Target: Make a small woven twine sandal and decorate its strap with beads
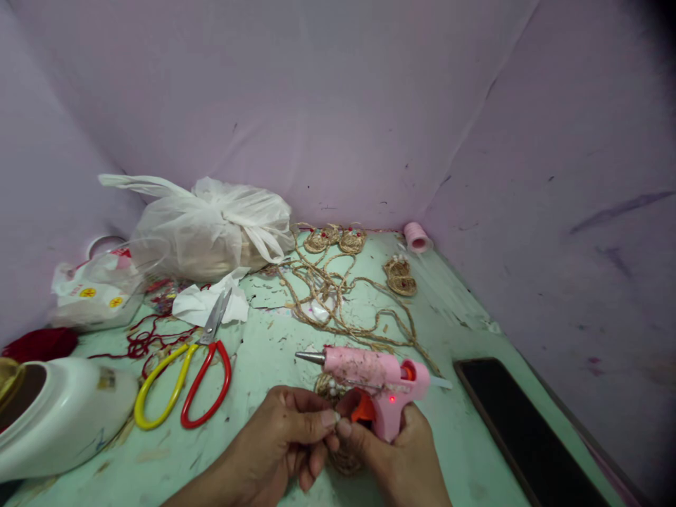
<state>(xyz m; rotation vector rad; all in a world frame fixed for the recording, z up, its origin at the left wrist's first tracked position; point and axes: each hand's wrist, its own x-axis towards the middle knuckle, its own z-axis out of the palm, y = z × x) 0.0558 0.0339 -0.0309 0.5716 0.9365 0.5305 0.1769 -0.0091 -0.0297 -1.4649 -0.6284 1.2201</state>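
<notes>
My right hand (pixel 398 454) is wrapped round the handle of a pink glue gun (pixel 364 367). Its metal nozzle points left, a small red light glows on it, and a glue stick juts from the back. The fingers of my left hand (pixel 290 433) are pinched together, touching the right thumb tip below the gun. Whatever small thing is between the fingertips is too hidden to name. Under both hands lies a coiled twine piece (pixel 346 462) with white beads, partly covered. Left of my hands rest scissors (pixel 208 345) with one yellow and one red handle, blades pointing away.
Loose twine (pixel 343 325) tangles across the green table (pixel 264 352). Small twine sandals (pixel 400 276) and a pink thread spool (pixel 417 238) sit farther back. A phone (pixel 528 429) lies right. Left are a white bag (pixel 211 225), red yarn (pixel 151 338) and a white container (pixel 74 412).
</notes>
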